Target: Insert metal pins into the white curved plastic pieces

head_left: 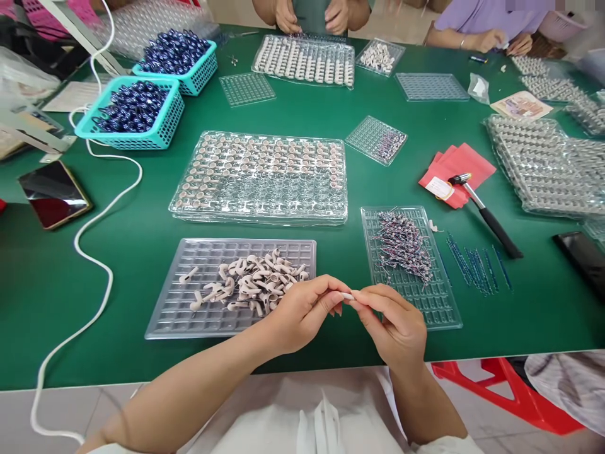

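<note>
My left hand (305, 315) and my right hand (397, 325) meet above the near table edge, fingertips pinched on the two ends of a small white earbud shell (348, 296). Fingers cover most of that shell. Beside my left hand, a grey compartment tray (165, 315) carries a loose heap of white earbud shells (255, 280). Behind my right hand lies a clear compartment tray (439, 309) with a tangled pile of tiny parts on thin coloured wires (404, 246).
A clear tray stack (258, 217) holds rows of earbud shells. Turquoise baskets (163, 135) with shiny blue pieces, a white cable (106, 271) and a phone (54, 194) lie left. Rightward are a hammer (491, 221), red packets (466, 167) and blue strips (472, 268). Co-workers' hands (288, 16) work opposite.
</note>
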Available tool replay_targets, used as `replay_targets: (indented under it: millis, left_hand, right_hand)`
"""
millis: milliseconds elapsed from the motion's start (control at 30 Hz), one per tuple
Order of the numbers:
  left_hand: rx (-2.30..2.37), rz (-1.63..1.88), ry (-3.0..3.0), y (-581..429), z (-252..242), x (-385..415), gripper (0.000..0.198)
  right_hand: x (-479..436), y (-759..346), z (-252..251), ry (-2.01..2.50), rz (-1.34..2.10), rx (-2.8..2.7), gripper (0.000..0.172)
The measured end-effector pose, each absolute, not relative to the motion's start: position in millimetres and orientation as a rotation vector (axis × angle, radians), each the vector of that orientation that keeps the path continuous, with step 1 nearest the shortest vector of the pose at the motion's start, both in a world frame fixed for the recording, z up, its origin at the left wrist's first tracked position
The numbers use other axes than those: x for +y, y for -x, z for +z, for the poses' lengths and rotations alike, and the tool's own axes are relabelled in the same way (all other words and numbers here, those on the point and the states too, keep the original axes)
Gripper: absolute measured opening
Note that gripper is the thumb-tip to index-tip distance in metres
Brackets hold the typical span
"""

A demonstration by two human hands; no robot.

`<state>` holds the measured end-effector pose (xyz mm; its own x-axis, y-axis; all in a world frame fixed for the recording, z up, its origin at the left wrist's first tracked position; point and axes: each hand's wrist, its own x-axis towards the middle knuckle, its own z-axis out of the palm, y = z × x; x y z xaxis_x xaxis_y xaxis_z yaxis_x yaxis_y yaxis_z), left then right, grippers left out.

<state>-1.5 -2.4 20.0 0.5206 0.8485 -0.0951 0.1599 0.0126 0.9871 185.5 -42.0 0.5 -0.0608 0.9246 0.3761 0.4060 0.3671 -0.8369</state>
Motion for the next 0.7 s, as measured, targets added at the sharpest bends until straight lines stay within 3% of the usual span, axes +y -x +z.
replay_targets:
  millis: [333,700]
  left_hand:
    - [1.062,0.663,-1.599,24,34,14,0.024]
    - [1.413,0.206,-2.118,94,70,42,0.039]
  right_hand:
    - [-43,-191,-3,1.323,0.728,-1.646,0.035]
    - [-43,-188,-1,1.234,0.686,-1.676,0.017]
